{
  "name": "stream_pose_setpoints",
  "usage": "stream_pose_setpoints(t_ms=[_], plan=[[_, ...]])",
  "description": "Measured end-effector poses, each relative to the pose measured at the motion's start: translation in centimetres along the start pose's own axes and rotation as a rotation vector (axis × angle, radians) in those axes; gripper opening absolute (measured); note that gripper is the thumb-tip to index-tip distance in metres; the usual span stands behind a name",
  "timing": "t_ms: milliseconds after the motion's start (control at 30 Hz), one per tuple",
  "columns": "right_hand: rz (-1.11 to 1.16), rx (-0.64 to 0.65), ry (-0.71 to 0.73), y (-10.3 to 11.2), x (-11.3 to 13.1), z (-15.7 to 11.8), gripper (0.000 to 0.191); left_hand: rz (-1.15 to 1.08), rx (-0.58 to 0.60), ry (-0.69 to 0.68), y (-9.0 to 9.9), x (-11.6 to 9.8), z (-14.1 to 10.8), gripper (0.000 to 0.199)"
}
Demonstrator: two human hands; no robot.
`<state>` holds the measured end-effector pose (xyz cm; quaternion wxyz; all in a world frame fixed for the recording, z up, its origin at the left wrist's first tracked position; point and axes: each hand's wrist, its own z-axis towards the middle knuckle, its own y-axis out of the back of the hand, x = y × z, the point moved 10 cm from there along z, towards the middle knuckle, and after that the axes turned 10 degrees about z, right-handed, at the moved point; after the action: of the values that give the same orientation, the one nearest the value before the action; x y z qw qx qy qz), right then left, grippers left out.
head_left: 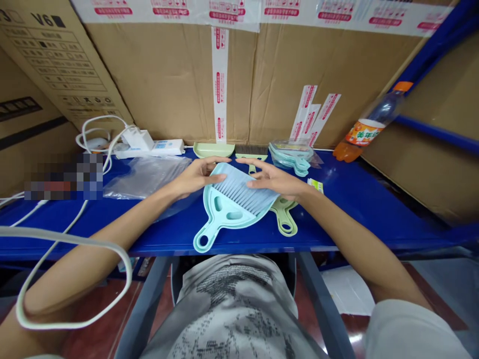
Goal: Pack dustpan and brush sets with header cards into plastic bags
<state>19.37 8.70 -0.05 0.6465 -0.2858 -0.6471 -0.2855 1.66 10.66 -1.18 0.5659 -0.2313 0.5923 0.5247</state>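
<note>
A light-blue hand brush with grey-blue bristles lies nested in a matching dustpan, its looped handle pointing toward me. My left hand grips the set's upper left edge, thumb over the bristles. On the other side, my right hand holds the right edge, its thumb also on the bristles. Partly hidden beneath the right hand is a green dustpan-and-brush set, with its looped handle showing. Beyond my hands stand a pale green dustpan and a green brush with dark bristles.
Clear plastic bags lie left on the blue table. Behind them are a power strip and white cables. To the right are a bagged blue set, a small yellow-green label and a leaning orange-drink bottle. Cardboard walls the back.
</note>
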Motion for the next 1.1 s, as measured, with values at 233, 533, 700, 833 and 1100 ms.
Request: stream_pose_setpoints(t_ms=[233, 533, 700, 833, 1100], plan=[[-0.697, -0.743, 0.084, 14.4, 7.7, -6.9, 0.012, 0.57, -0.114, 0.1, 4.9, 0.7, -0.7, 0.079], [-0.858, -0.376, -0.721, 22.9, -1.1, -9.6, 0.037, 0.988, 0.052, 0.278, 4.1, 0.0, -2.1, 0.061], [-0.901, -0.274, -0.732, 22.9, -2.9, -8.1, 0.06, 1.031, 0.037, 0.198, 3.8, -0.1, -1.9, 0.055], [-0.91, -0.215, -0.67, 23.0, -2.8, -7.6, 0.054, 0.992, -0.049, -0.238, 2.1, -3.9, -1.8, 0.04], [-0.922, -0.18, -0.573, 24.1, -1.7, -7.9, 0.028, 0.82, 0.401, -0.364, -3.6, -2.1, -3.1, 0.078]])
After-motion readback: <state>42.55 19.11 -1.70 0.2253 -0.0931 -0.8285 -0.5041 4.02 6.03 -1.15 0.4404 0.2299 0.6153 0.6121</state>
